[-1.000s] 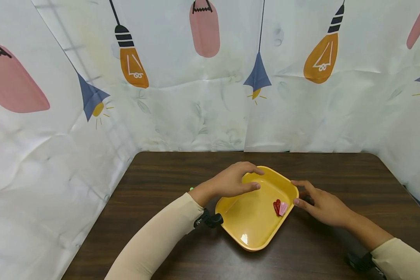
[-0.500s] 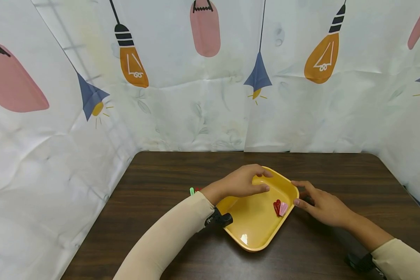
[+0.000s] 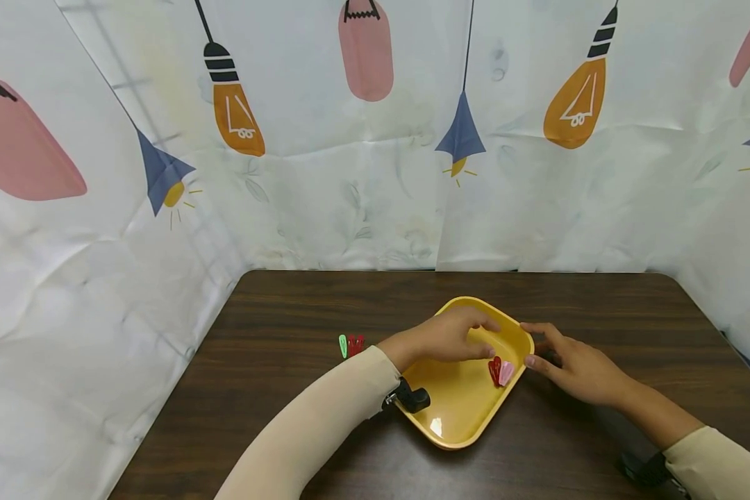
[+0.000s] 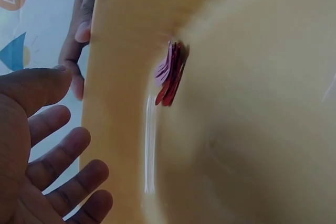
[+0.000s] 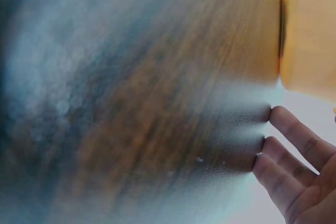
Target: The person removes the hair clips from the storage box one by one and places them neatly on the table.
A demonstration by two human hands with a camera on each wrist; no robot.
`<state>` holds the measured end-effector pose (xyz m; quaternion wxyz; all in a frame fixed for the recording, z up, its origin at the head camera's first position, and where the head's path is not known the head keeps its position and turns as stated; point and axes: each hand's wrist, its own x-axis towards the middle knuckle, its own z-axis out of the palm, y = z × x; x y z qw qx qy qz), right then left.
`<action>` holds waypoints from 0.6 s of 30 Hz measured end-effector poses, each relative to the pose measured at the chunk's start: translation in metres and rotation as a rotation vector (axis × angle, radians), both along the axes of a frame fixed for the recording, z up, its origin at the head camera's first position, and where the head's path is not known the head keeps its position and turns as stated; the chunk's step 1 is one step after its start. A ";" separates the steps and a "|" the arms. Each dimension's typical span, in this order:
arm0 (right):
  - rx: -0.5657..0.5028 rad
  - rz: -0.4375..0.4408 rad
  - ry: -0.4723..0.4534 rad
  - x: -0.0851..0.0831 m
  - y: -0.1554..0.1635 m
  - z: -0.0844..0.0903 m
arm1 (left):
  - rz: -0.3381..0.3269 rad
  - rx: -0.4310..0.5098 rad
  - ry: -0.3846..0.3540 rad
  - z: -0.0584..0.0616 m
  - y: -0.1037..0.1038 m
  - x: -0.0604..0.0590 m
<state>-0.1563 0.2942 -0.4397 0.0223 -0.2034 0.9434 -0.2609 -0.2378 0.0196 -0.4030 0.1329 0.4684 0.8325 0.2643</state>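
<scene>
A yellow tray (image 3: 456, 410) lies on the dark wooden table (image 3: 287, 312). Red and pink hair clips (image 3: 500, 371) lie together against its right wall, and the left wrist view shows these clips (image 4: 170, 74) too. My left hand (image 3: 490, 340) hovers over the tray just left of the clips, fingers loosely spread and holding nothing (image 4: 79, 129). My right hand (image 3: 537, 345) rests on the table with straight fingers (image 5: 294, 150) touching the tray's right rim (image 5: 310, 30).
A green clip and a red clip (image 3: 351, 345) lie on the table left of the tray. Printed fabric walls (image 3: 375, 173) close in the table at the back and on both sides. Bare tabletop lies behind the tray.
My left hand has moved right across the tray towards the red and pink clips, uncovering the green and red clips on the table. The right hand has stayed still.
</scene>
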 end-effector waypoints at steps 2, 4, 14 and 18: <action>0.002 -0.001 0.001 0.000 0.000 0.000 | -0.004 -0.028 0.022 -0.001 0.003 0.001; 0.003 -0.003 0.000 0.000 0.000 0.000 | 0.000 -0.056 0.040 -0.003 0.007 0.002; 0.003 0.000 0.008 0.000 0.000 -0.001 | -0.017 -0.175 0.083 -0.010 0.021 0.006; -0.001 0.002 0.003 0.000 0.000 -0.001 | -0.018 -0.216 0.083 -0.012 0.028 0.008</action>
